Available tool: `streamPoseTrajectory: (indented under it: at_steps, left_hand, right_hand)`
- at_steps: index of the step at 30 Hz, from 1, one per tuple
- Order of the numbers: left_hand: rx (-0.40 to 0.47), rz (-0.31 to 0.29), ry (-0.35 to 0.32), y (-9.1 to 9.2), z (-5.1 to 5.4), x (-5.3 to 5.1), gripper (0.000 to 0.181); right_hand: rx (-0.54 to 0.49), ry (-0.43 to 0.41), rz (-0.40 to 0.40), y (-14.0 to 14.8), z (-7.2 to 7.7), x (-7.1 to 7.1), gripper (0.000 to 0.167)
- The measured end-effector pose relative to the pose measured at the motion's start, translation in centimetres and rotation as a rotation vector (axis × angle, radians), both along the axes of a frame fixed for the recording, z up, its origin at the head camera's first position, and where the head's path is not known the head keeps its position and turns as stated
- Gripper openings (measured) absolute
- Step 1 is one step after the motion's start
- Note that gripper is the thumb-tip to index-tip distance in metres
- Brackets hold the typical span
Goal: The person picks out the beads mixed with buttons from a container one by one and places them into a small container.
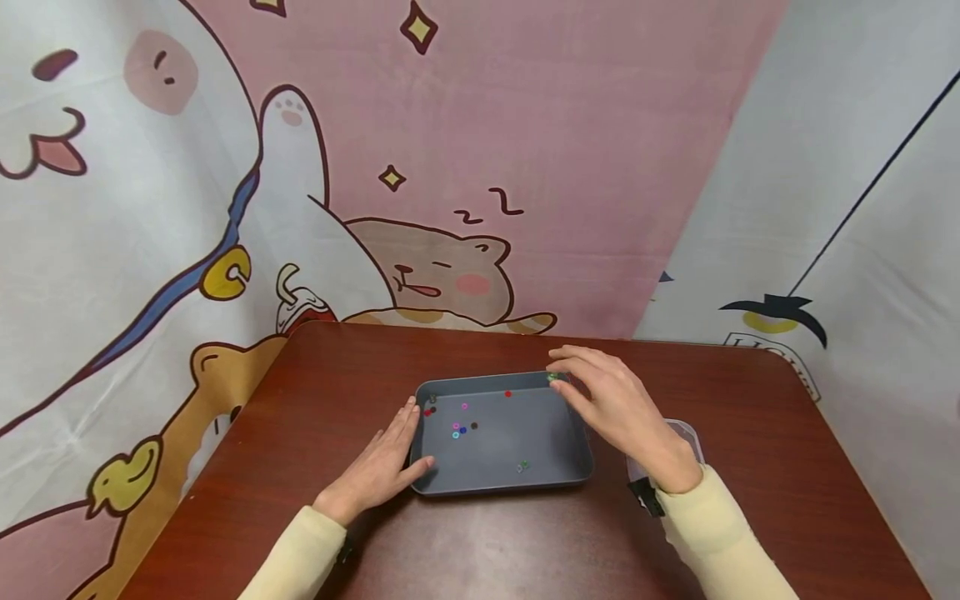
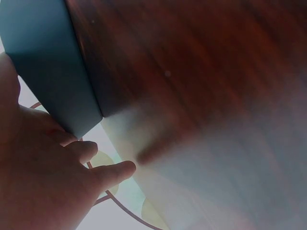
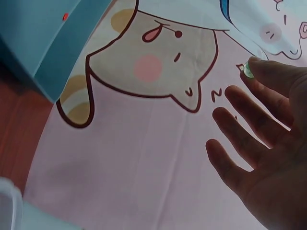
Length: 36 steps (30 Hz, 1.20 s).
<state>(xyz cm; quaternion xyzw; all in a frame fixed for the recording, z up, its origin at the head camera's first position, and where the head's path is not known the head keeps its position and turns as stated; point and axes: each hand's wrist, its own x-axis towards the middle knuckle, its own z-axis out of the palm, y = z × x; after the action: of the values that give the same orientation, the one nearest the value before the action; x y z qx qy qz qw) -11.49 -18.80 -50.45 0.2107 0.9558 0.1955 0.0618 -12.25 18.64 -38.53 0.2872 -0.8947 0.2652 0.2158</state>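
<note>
A shallow grey tray (image 1: 517, 437) lies on the table, with several tiny coloured beads scattered in it. My left hand (image 1: 378, 467) rests against the tray's left side, its fingers fairly straight. In the left wrist view, this hand (image 2: 53, 177) is beside the tray's dark outer wall (image 2: 53, 67). Over the tray's far right corner, my right hand (image 1: 611, 404) pinches a small green translucent bead (image 3: 248, 70) between thumb and index finger. The other fingers of the right hand (image 3: 268, 139) are spread and hold nothing.
A clear plastic container (image 1: 688, 435) stands right of the tray, partly hidden by my right wrist. Inside the tray are a red bead (image 1: 507, 393), a blue bead (image 1: 463, 431) and greenish clear pieces (image 1: 523, 466). A cartoon-printed cloth (image 1: 585, 167) hangs behind the brown table (image 1: 757, 433).
</note>
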Motion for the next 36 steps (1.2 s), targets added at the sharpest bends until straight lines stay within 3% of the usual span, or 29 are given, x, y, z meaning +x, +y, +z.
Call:
streamPoseTrajectory:
  at_steps: [24,36]
  left_hand:
    - [0.01,-0.003,-0.017,-0.1,0.3,0.1,0.093]
    - [0.008,-0.001,-0.016,-0.1,0.2,0.1,0.095]
  right_hand:
    - [-0.039,-0.038,-0.181,7.3,-1.0,3.5,0.027]
    - [0.01,-0.044,-0.233,10.8,-3.2,4.9,0.028]
